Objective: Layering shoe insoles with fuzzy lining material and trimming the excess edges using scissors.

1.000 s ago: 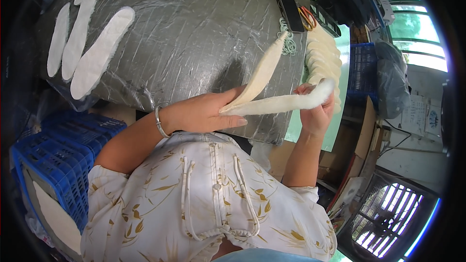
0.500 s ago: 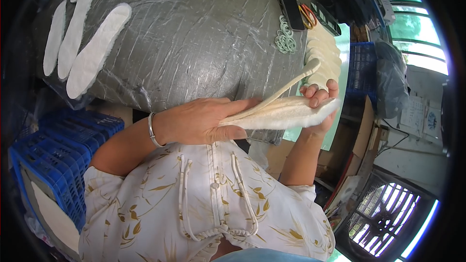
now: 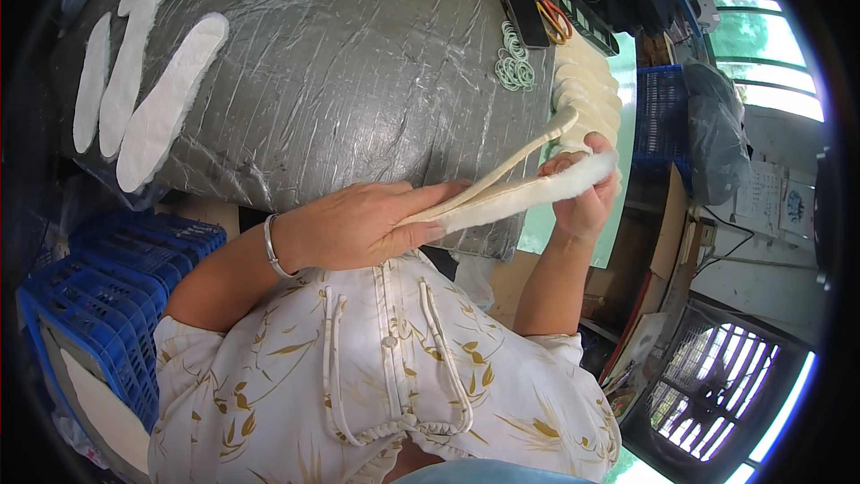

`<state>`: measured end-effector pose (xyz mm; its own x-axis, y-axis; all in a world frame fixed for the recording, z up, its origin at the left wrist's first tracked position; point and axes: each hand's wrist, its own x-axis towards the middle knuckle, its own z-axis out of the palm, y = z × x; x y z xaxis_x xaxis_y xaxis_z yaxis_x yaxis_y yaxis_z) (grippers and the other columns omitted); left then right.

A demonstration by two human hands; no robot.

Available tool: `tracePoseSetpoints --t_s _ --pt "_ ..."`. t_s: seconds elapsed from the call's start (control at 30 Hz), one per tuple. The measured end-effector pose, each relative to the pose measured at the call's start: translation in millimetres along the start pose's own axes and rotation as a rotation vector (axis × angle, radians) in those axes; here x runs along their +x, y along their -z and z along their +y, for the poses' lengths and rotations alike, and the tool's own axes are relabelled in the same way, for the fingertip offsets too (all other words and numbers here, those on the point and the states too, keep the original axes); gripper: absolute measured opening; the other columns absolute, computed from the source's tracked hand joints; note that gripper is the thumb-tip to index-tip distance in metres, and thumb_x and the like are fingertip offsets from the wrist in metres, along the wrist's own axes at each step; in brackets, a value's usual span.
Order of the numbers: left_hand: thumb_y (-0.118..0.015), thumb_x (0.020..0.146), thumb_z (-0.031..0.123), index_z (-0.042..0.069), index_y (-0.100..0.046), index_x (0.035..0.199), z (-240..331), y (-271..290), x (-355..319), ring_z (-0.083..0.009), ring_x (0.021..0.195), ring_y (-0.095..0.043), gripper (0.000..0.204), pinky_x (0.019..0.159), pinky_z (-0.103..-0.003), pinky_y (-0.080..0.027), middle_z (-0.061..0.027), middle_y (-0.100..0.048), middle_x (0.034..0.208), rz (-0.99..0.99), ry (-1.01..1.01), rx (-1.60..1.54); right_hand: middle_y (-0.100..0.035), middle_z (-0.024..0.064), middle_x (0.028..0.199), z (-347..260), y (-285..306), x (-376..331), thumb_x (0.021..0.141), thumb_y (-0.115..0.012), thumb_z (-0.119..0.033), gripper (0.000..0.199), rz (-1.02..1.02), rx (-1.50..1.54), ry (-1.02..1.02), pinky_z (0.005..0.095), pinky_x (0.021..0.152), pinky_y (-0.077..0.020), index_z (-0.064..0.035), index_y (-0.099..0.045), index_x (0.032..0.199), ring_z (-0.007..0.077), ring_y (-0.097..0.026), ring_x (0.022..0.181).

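A pair of cream fleece insoles is held over the table's near edge. My left hand (image 3: 354,226), with a silver bangle at the wrist, pinches them together at one end between thumb and fingers. From there they fan apart: the upper insole (image 3: 515,159) sticks up free, while the lower insole (image 3: 515,202) shows its fluffy white edge. Curled round the far end of the lower one is my right hand (image 3: 587,202), its fingers partly hidden behind the fleece. Just beyond that hand lies an overlapping row of cream insoles (image 3: 587,94).
The table (image 3: 340,81) wears wrinkled clear plastic over grey. Several white insoles (image 3: 170,108) lie at its left. Pale green rubber bands (image 3: 515,69), a black phone (image 3: 524,13) and orange-yellow loops (image 3: 555,22) sit far right. Blue crates (image 3: 98,305) stand left, a fan (image 3: 712,385) right.
The lower insole has turned, its fleece edge now facing me more, and the right hand's fingers have shifted behind its end. The left hand keeps its pinch. The view has shifted slightly.
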<state>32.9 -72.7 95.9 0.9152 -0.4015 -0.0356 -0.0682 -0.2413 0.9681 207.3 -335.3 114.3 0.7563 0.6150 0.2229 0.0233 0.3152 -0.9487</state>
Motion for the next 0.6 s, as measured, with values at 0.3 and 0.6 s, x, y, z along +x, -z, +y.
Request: tracePoseSetpoints --t_s 0.3,0.6 --pt "-0.05 0.1 0.02 0.0 -0.039 0.146 7.3 -1.5 0.9 -0.0305 0.09 -0.066 0.052 0.082 -0.037 -0.051 -0.0202 -0.063 0.108 0.005 0.029 -0.018 -0.068 0.012 0.093 11.9 15.3 -2.5 0.085 -0.074 -0.013 0.038 0.009 0.075 -0.035 0.0438 0.086 -0.0497 -0.003 -0.05 0.112 0.0257 -0.066 0.089" --pt "-0.047 0.1 0.02 -0.003 -0.041 0.144 12.3 -0.5 1.9 -0.0337 0.091 -0.066 0.05 0.084 -0.038 -0.051 -0.0248 -0.064 0.11 -0.037 0.039 -0.109 -0.068 0.0189 0.09 13.1 12.0 -3.6 0.086 -0.068 -0.003 0.014 -0.058 0.065 0.144 0.0444 0.08 -0.0524 -0.0037 -0.058 0.096 0.0326 -0.063 0.087"
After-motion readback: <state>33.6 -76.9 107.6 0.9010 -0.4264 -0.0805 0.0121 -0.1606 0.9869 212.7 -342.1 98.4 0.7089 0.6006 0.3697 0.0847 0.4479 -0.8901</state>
